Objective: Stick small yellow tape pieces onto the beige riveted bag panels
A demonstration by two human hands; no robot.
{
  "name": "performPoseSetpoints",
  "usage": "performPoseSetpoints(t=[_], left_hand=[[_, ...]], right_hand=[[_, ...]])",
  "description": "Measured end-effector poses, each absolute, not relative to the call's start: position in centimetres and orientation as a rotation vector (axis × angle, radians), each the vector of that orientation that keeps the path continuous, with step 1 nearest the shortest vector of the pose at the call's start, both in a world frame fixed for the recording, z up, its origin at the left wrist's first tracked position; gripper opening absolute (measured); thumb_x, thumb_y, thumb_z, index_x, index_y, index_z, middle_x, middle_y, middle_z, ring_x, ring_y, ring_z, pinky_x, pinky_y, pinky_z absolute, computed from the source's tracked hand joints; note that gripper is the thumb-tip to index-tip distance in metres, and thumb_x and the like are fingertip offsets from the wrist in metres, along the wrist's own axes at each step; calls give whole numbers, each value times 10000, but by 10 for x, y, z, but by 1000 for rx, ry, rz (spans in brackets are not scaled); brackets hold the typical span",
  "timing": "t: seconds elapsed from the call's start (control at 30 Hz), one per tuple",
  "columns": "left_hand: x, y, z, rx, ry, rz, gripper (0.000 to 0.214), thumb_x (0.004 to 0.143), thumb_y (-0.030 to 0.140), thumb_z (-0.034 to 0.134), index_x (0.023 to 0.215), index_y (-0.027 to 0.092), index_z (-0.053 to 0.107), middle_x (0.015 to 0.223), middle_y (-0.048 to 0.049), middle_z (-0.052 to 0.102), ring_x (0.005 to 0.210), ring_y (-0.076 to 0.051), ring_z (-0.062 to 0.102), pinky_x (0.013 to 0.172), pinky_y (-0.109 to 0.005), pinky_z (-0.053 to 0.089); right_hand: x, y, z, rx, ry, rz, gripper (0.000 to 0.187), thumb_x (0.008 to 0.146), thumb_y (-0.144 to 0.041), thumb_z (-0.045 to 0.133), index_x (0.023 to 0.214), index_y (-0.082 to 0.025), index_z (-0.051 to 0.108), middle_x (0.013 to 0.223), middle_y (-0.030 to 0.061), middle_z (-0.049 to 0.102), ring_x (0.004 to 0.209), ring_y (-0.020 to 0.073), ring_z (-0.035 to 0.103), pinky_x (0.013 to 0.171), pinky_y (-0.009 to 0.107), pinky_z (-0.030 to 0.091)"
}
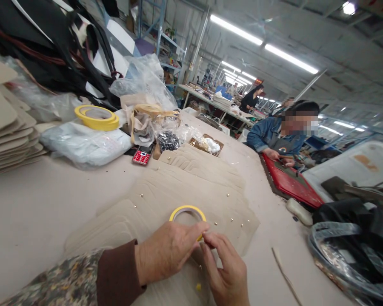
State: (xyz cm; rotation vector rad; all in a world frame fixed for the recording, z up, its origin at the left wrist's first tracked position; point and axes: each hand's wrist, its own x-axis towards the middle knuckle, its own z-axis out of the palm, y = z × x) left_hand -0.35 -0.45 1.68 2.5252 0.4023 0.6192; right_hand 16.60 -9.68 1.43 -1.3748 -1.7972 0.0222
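Left hand (164,250) fingers grasping yellow ring-shaped tape roll (188,208), can't tell right hand (226,270) fingers' grip; dragging roll could skew overlapping beige flat panels (178,182).

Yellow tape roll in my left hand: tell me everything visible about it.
The tape roll is a narrow, plastic-looking yellow ring with a greyish core, its open middle facing the camera. The left hand holds it over beige pieces, hiding its near side; the right hand is at its right edge, contact unclear.
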Motion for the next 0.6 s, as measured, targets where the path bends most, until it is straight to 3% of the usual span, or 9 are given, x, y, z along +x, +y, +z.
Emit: performPoseSetpoints(t=[0.1,0.27,0.47,0.6], left_hand=[[-3,-5,16,2533,398,626,412,959,151,403,1349,181,273,1017,-71,687,886,-236,682,724,-331,547],[-2,-7,14,2542,406,651,396,958,159,412,1336,178,296,984,-57,682,859,-230,673,715,-326,534],[0,-7,19,2587,425,569,120,957,126,385,976,180,491,864,-26,627,744,-171,598,672,-259,465],[-1,-7,25,2637,519,478,100,944,121,429,916,185,501,823,-8,591,702,-163,559,622,-259,427]], right_hand=[[166,-97,10,-1395,-1827,14,265,889,-46,506,1061,-211,623,917,60,700,870,157,677,775,248,554],[161,-101,10,-1477,-1805,-32,193,891,-68,501,947,-206,623,767,15,682,686,119,661,666,204,523],[155,-100,17,-1543,-1760,-197,141,869,-94,527,855,-198,621,689,4,674,593,103,638,590,184,490],[152,-103,19,-1591,-1688,-151,145,850,-128,540,822,-197,665,645,-2,666,540,97,609,558,183,480]])
